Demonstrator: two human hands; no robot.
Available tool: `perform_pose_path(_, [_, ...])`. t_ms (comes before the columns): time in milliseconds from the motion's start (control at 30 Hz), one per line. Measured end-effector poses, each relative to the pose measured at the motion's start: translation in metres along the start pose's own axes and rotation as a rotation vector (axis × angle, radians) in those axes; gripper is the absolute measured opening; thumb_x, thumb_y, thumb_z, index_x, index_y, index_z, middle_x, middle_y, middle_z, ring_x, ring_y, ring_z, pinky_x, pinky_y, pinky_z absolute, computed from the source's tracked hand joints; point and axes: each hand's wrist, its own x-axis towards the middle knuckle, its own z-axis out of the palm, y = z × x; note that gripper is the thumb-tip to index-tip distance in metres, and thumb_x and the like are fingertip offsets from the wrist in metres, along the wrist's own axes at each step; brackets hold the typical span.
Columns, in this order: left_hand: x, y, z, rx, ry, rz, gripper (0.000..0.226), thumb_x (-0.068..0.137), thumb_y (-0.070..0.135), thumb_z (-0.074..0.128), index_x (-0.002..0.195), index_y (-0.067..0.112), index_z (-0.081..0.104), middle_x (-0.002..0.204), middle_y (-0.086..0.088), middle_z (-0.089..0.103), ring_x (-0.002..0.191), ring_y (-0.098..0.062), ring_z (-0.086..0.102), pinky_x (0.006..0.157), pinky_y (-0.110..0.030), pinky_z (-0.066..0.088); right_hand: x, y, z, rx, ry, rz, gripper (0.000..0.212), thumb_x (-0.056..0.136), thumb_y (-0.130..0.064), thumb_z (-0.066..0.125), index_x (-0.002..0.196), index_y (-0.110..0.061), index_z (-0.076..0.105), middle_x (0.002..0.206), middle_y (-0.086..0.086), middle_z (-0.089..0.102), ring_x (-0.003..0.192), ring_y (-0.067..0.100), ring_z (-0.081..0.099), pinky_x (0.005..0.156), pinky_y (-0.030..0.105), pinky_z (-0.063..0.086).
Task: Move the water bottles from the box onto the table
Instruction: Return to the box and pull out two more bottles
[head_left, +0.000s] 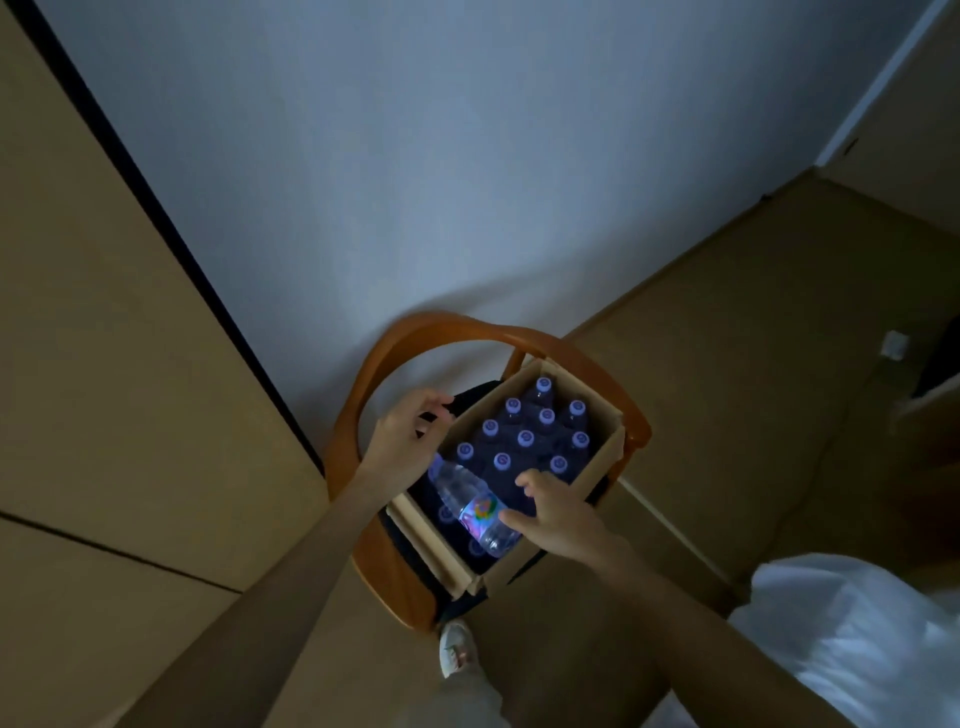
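An open cardboard box (608, 457) stands on a wooden chair (431, 332) and holds several upright water bottles (525, 438) with pale caps. One clear water bottle (475, 509) with a colourful label lies tilted over the box's near left part. My right hand (561, 519) grips its lower end with thumb and fingers. Its cap end points toward my left hand (402, 441), which hovers over the box's left edge with fingers loosely spread and holds nothing. The room is dim.
A pale wall rises behind the chair. A tan flat surface with a dark edge (130, 364) fills the left side. My shoe (457, 649) stands on the tan floor in front of the chair. White cloth (857, 639) shows at lower right.
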Motion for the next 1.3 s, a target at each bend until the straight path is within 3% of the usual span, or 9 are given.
perform_pose_path(167, [0.028, -0.024, 0.002, 0.009, 0.005, -0.081, 0.018, 0.097, 0.016, 0.054, 0.113, 0.021, 0.060, 0.099, 0.007, 0.064, 0.090, -0.007, 0.064, 0.072, -0.024, 0.055, 0.050, -0.003, 0.018, -0.029, -0.120, 0.038, 0.081, 0.086, -0.061, 0.056, 0.145, -0.013, 0.029, 0.141, 0.007, 0.040, 0.129, 0.026, 0.040, 0.101, 0.041, 0.042])
perform_pose_path(400, [0.032, -0.043, 0.005, 0.052, 0.038, -0.189, 0.020, 0.096, 0.012, 0.055, 0.114, 0.020, 0.060, 0.094, 0.011, 0.060, 0.083, -0.002, 0.061, 0.066, -0.008, 0.046, 0.092, -0.018, 0.056, -0.043, -0.319, 0.143, 0.095, 0.079, -0.052, 0.069, 0.148, -0.010, 0.020, 0.142, 0.014, 0.037, 0.130, 0.033, 0.041, 0.100, 0.043, 0.042])
perform_pose_path(500, [0.028, -0.053, 0.002, 0.065, 0.073, -0.252, 0.018, 0.095, 0.015, 0.056, 0.112, 0.021, 0.062, 0.093, 0.011, 0.061, 0.078, -0.003, 0.061, 0.067, -0.009, 0.045, 0.101, -0.018, 0.065, 0.005, -0.321, 0.184, 0.082, 0.078, -0.040, 0.070, 0.141, -0.010, 0.026, 0.132, 0.012, 0.048, 0.118, 0.030, 0.051, 0.095, 0.043, 0.046])
perform_pose_path(633, [0.034, -0.066, 0.004, 0.095, 0.039, -0.358, 0.016, 0.095, 0.024, 0.056, 0.110, 0.027, 0.060, 0.094, 0.014, 0.061, 0.079, -0.005, 0.062, 0.067, -0.012, 0.043, 0.111, -0.012, 0.051, 0.162, -0.336, 0.182, 0.064, 0.072, -0.034, 0.070, 0.124, -0.015, 0.039, 0.105, 0.000, 0.061, 0.084, 0.012, 0.059, 0.068, 0.028, 0.048])
perform_pose_path(767, [0.055, -0.074, 0.011, 0.113, 0.033, -0.434, 0.020, 0.094, 0.035, 0.056, 0.111, 0.027, 0.059, 0.096, 0.012, 0.061, 0.081, -0.002, 0.059, 0.067, -0.008, 0.041, 0.118, -0.004, 0.025, 0.216, -0.328, 0.119, 0.075, 0.066, -0.041, 0.071, 0.131, -0.024, 0.038, 0.097, -0.008, 0.065, 0.087, 0.007, 0.062, 0.068, 0.024, 0.045])
perform_pose_path(933, [0.085, -0.069, 0.022, 0.181, -0.140, -0.506, 0.053, 0.089, 0.065, 0.045, 0.123, 0.024, 0.049, 0.089, 0.004, 0.065, 0.080, -0.013, 0.064, 0.075, -0.033, 0.053, 0.124, 0.001, -0.010, 0.333, -0.268, -0.007, 0.065, 0.066, -0.043, 0.076, 0.120, -0.042, 0.040, 0.092, -0.014, 0.069, 0.075, 0.002, 0.066, 0.072, 0.026, 0.055])
perform_pose_path(1067, [0.108, -0.055, 0.034, 0.279, -0.168, -0.488, 0.062, 0.080, 0.079, 0.039, 0.103, 0.023, 0.050, 0.088, -0.002, 0.063, 0.081, -0.022, 0.064, 0.079, -0.043, 0.054, 0.122, 0.001, -0.035, 0.353, -0.227, -0.088, 0.066, 0.067, -0.043, 0.080, 0.115, -0.059, 0.038, 0.103, -0.026, 0.064, 0.081, 0.002, 0.067, 0.072, 0.016, 0.052])
perform_pose_path(1167, [0.123, -0.044, 0.044, 0.274, -0.111, -0.424, 0.048, 0.087, 0.067, 0.045, 0.087, 0.020, 0.051, 0.078, -0.004, 0.062, 0.075, -0.022, 0.063, 0.074, -0.040, 0.054, 0.121, 0.007, -0.051, 0.365, -0.212, -0.099, 0.070, 0.068, -0.046, 0.081, 0.118, -0.063, 0.035, 0.106, -0.029, 0.062, 0.089, 0.000, 0.066, 0.075, 0.014, 0.051])
perform_pose_path(1300, [0.139, -0.020, 0.064, 0.163, -0.040, -0.323, 0.022, 0.094, 0.030, 0.052, 0.078, 0.016, 0.052, 0.064, -0.005, 0.061, 0.061, -0.024, 0.060, 0.058, -0.038, 0.047, 0.127, 0.025, -0.071, 0.387, -0.198, -0.131, 0.074, 0.068, -0.044, 0.083, 0.120, -0.060, 0.033, 0.113, -0.039, 0.052, 0.102, -0.012, 0.056, 0.075, 0.006, 0.044])
